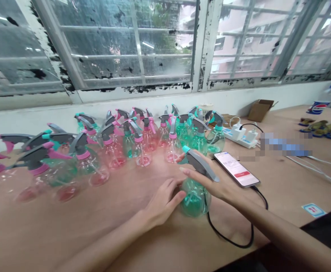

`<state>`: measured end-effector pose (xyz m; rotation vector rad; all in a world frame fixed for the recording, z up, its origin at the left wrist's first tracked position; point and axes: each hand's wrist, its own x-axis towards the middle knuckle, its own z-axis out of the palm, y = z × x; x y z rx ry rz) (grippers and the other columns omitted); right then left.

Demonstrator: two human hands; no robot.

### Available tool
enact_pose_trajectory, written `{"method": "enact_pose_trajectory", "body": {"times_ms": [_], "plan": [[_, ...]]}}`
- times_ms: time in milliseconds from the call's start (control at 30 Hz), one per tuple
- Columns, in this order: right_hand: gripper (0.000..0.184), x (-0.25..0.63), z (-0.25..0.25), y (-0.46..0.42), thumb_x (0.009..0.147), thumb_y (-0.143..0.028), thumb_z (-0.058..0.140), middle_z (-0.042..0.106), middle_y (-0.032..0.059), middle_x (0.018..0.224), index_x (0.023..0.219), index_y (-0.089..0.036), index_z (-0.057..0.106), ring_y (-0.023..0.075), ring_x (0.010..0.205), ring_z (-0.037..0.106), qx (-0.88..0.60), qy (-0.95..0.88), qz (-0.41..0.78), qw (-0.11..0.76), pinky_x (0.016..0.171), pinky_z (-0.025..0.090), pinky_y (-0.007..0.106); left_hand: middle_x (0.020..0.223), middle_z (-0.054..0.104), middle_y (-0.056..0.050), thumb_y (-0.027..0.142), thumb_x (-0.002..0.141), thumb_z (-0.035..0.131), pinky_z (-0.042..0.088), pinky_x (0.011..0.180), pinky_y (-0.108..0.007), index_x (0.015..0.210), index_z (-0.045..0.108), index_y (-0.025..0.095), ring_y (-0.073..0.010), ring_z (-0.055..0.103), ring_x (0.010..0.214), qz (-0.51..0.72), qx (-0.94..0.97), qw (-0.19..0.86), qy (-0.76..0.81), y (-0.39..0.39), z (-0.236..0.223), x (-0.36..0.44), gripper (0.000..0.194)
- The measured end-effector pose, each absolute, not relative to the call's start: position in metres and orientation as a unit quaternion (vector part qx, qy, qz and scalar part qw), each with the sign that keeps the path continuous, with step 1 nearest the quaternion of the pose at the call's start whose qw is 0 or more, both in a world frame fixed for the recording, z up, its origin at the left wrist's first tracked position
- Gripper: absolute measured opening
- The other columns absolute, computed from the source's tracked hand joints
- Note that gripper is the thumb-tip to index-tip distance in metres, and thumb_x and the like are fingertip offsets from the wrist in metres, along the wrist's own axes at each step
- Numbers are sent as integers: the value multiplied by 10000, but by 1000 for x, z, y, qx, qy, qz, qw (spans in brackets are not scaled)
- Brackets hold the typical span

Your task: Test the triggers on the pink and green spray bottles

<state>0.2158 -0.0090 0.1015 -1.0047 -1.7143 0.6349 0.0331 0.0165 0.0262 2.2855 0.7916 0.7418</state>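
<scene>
A green spray bottle (195, 198) with a grey and teal trigger head stands on the wooden table (97, 226) in front of me. My left hand (162, 202) rests against the bottle's left side, fingers curled round its body. My right hand (210, 181) lies over the top, fingers wrapped on the grey trigger head (200, 164). Both hands hold this one bottle upright.
Several pink and green spray bottles (111, 147) stand in rows behind, up to the window wall. A phone (237, 169) with a lit screen lies right of the bottle, its black cable (230, 238) looping near the table edge. A white power strip (240, 136) and a cardboard box (260, 109) sit farther right.
</scene>
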Motion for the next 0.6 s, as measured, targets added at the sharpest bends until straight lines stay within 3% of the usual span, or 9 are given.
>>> {"method": "enact_pose_trajectory", "body": {"times_ms": [200, 467, 600], "plan": [[191, 208, 95, 4, 845, -317, 559, 690, 48, 1036, 1014, -245, 608, 226, 983, 664, -407, -709, 264, 512, 890, 528, 406, 1084, 664, -80, 281, 945, 465, 515, 905, -411, 1061, 598, 212, -233, 637, 1026, 309, 853, 148, 393, 39, 20, -15, 190], [211, 188, 80, 26, 851, -323, 531, 655, 17, 860, 1044, -282, 607, 195, 730, 640, -406, -730, 223, 502, 708, 540, 344, 953, 664, -67, 175, 905, 451, 535, 804, -382, 937, 581, 192, -230, 643, 899, 298, 853, -12, 428, 58, 16, -46, 135], [166, 179, 71, 50, 841, -276, 537, 625, -2, 801, 989, -263, 611, 172, 675, 590, -395, -730, 190, 525, 675, 509, 326, 960, 667, -73, 157, 880, 482, 520, 785, -391, 929, 590, 196, -244, 623, 889, 273, 860, -40, 429, 47, 13, -36, 124]]}}
